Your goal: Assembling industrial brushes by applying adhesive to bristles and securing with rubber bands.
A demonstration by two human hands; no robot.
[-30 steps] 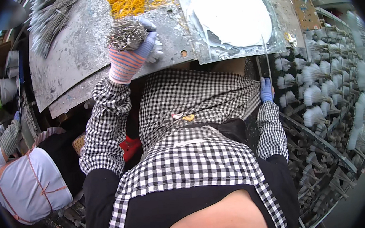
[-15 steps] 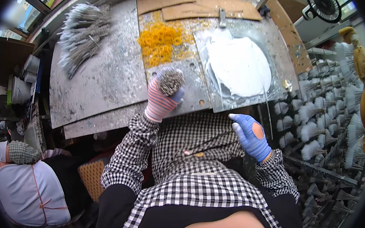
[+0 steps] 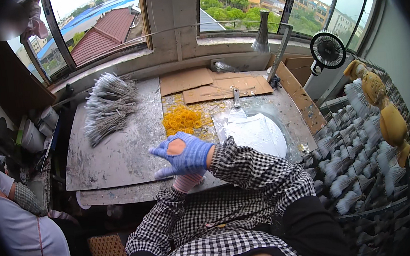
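Observation:
My right hand (image 3: 188, 154), in a blue striped glove with a hole over its back, reaches leftward across my left hand. Its fingers point left, stretched out and apart, with nothing seen in them. Below it, only the pink-striped cuff of my left hand (image 3: 188, 182) shows; its fingers and whatever they hold are hidden. Just beyond the hands lies a heap of orange rubber bands (image 3: 181, 120). Farther left is a pile of thin grey strands with white tips (image 3: 111, 107). Right of the bands, white paste (image 3: 259, 135) is spread on a board, with a scraper (image 3: 236, 99) at its far edge.
Cardboard pieces (image 3: 228, 88) lie along the table's back. A small fan (image 3: 327, 51) stands at the far right. Racks of white-tipped bundles (image 3: 349, 164) fill the right side, beside a yellow-brown lumpy object (image 3: 392, 121). Another person (image 3: 26, 231) is at the lower left.
My right hand has swung from the right, near my lap, to over my left hand, covering the round grey strand bundle seen there. The view has tilted up toward the windows.

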